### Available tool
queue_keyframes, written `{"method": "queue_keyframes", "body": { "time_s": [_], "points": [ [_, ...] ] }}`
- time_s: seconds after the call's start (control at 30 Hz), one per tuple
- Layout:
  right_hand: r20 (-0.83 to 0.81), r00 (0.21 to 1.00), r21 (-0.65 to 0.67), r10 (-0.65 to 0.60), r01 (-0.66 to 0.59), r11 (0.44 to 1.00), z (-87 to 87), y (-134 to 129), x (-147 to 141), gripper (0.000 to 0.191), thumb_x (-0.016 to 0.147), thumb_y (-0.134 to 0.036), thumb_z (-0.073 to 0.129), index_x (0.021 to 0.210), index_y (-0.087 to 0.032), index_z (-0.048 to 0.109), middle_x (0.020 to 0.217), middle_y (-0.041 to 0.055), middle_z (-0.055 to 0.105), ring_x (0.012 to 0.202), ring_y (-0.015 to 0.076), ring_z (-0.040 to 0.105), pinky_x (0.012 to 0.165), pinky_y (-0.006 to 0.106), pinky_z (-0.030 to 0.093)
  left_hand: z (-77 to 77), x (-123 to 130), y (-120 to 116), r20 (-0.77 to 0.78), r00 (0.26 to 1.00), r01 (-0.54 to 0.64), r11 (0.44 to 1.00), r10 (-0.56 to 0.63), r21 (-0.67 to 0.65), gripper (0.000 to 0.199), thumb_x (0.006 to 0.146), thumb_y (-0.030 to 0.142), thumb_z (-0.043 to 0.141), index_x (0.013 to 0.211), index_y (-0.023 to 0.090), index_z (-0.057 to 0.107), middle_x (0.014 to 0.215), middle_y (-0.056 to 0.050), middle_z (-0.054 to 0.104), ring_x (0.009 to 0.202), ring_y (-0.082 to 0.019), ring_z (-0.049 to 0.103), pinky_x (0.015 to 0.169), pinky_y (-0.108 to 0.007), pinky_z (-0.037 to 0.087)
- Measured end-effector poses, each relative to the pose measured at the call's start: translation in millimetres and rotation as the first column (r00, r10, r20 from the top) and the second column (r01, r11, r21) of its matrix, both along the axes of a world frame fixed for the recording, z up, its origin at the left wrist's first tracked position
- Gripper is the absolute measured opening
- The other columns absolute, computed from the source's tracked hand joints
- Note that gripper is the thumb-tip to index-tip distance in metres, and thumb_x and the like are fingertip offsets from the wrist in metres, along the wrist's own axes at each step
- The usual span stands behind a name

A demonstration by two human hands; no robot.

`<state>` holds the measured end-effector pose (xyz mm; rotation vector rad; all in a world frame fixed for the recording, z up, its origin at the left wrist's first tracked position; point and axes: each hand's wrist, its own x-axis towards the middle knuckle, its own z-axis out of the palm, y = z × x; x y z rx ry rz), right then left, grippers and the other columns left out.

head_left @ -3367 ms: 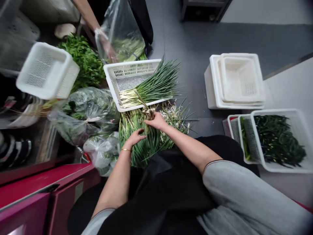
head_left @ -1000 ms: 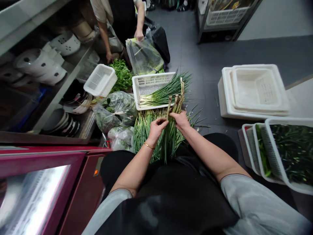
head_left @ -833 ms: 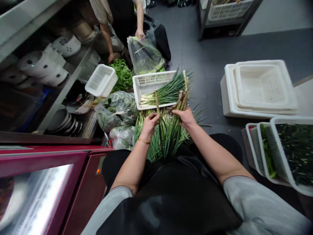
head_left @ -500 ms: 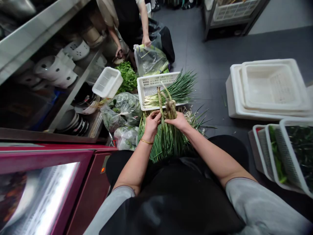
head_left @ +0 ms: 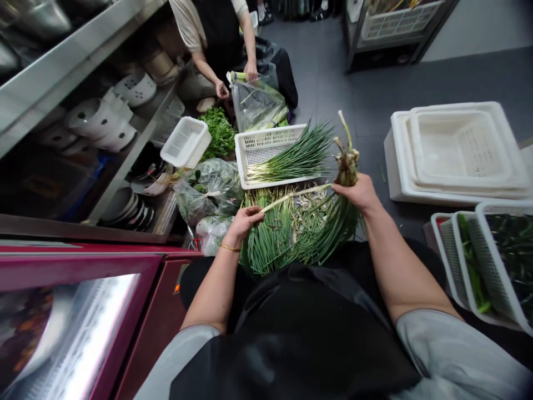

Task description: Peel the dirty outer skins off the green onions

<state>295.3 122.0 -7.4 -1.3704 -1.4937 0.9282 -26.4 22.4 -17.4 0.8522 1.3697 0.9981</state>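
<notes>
My right hand [head_left: 358, 191] is wrapped round a bunch of green onions [head_left: 346, 166], its root ends up and its leaves hanging down. My left hand [head_left: 245, 221] pinches one end of a long pale stalk [head_left: 287, 199], which stretches across to the bunch. Under both hands lies a pile of loose green onions [head_left: 270, 236], with dry peelings [head_left: 314, 214] on its right part. Just beyond, a white basket [head_left: 270, 137] holds clean green onions [head_left: 295, 155], whose leaves spill over its right edge.
Bagged greens [head_left: 210, 186], a small white basket [head_left: 186, 141] and leafy herbs [head_left: 219, 130] are at the left. Across from me a person [head_left: 220, 39] holds a plastic bag [head_left: 260, 105]. White bins [head_left: 397, 161] and vegetable baskets [head_left: 478, 266] stand at the right. A shelf [head_left: 120, 172] runs along the left.
My right hand has moved right with the bunch, and my left hand moved left and slightly nearer, with a stalk stretched between them. The other person's hand has risen towards the bag.
</notes>
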Motion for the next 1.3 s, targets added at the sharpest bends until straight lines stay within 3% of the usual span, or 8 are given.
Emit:
{"method": "queue_keyframes", "body": {
  "time_s": [0.1,0.3,0.57,0.67,0.83,0.97,1.17,1.3],
  "points": [
    [0.066,0.996,0.02,-0.067,0.066,0.998,-4.7,8.1,31.8,0.036,0.047,-0.042,0.084,0.062,-0.015,0.065,0.057,0.0001,0.061,0.058,0.0168,0.059,0.057,0.028,0.048,4.8,-19.4,0.0,-0.108,0.989,0.1,0.995,-0.099,0.01,0.038,0.055,0.036,0.084,0.083,0.011,0.074,0.06,0.0,0.06,0.048,-0.007,0.046,0.046,-0.02,0.029],
    [-0.053,0.992,-0.148,-0.113,0.104,0.983,-3.3,18.9,55.7,0.041,0.044,-0.038,0.087,0.071,-0.013,0.07,0.066,0.0045,0.069,0.061,0.0197,0.063,0.062,0.033,0.052,20.4,-60.0,8.9,-0.109,0.993,-0.05,0.998,0.055,0.046,0.036,0.059,0.038,0.082,0.082,0.012,0.074,0.057,0.0,0.058,0.046,-0.007,0.044,0.043,-0.02,0.027],
    [-0.45,0.888,-0.089,0.098,-0.153,0.984,15.4,-13.5,-16.9,0.056,0.049,-0.033,0.087,0.101,-0.018,0.073,0.106,0.0091,0.074,0.106,0.0268,0.066,0.096,0.041,0.048,8.1,41.4,15.1,-0.028,0.99,0.138,0.989,-0.137,0.058,0.036,0.06,0.041,0.081,0.08,0.011,0.074,0.06,-0.003,0.061,0.048,-0.008,0.047,0.045,-0.021,0.032],
    [-0.454,0.852,-0.11,0.263,-0.346,0.932,17.7,-19.9,-31.2,0.048,0.047,-0.025,0.086,0.093,-0.017,0.074,0.097,0.0065,0.074,0.094,0.024,0.068,0.091,0.038,0.051,5.8,55.4,10.1,-0.014,0.978,0.208,0.978,-0.208,0.02,0.036,0.06,0.041,0.081,0.08,0.011,0.074,0.058,-0.001,0.059,0.046,-0.007,0.043,0.044,-0.021,0.029],
    [-0.315,0.944,-0.222,0.093,-0.169,0.96,9.9,-8.9,-0.5,0.022,0.05,-0.022,0.082,0.066,-0.014,0.07,0.061,0.0006,0.065,0.057,0.0157,0.058,0.065,0.034,0.05,14.0,-1.1,9.2,-0.172,0.967,0.187,0.982,-0.185,-0.004,0.034,0.06,0.039,0.082,0.079,0.013,0.074,0.054,0.001,0.054,0.045,-0.005,0.036,0.042,-0.02,0.02],
    [-0.336,0.941,-0.171,-0.044,-0.014,0.985,8.1,3.9,26.8,0.026,0.054,-0.025,0.083,0.073,-0.013,0.071,0.067,0.0049,0.069,0.06,0.0175,0.06,0.066,0.035,0.051,24.9,-37.2,6.5,-0.108,0.994,0.007,0.999,-0.003,0.038,0.035,0.059,0.039,0.081,0.08,0.013,0.074,0.052,0.002,0.05,0.044,-0.005,0.037,0.042,-0.019,0.022],
    [-0.421,0.905,-0.043,0.055,-0.08,0.996,11.4,-11.7,-19.5,0.045,0.06,-0.036,0.083,0.099,-0.017,0.072,0.097,0.0072,0.075,0.092,0.0222,0.069,0.092,0.039,0.051,18.5,32.6,11.7,-0.057,0.998,0.003,0.991,0.004,0.133,0.034,0.06,0.038,0.081,0.08,0.012,0.072,0.06,0.0,0.058,0.049,-0.007,0.047,0.044,-0.02,0.034],
    [-0.168,0.985,0.067,0.038,-0.028,0.997,14.3,-21.2,-39.1,0.037,0.066,-0.041,0.078,0.094,-0.017,0.072,0.09,0.007,0.075,0.084,0.0229,0.069,0.084,0.037,0.052,13.8,70.7,3.6,-0.094,0.994,0.063,0.989,-0.051,0.133,0.035,0.062,0.041,0.08,0.079,0.012,0.071,0.056,0.001,0.057,0.044,-0.007,0.044,0.042,-0.021,0.033]
  ]
}}
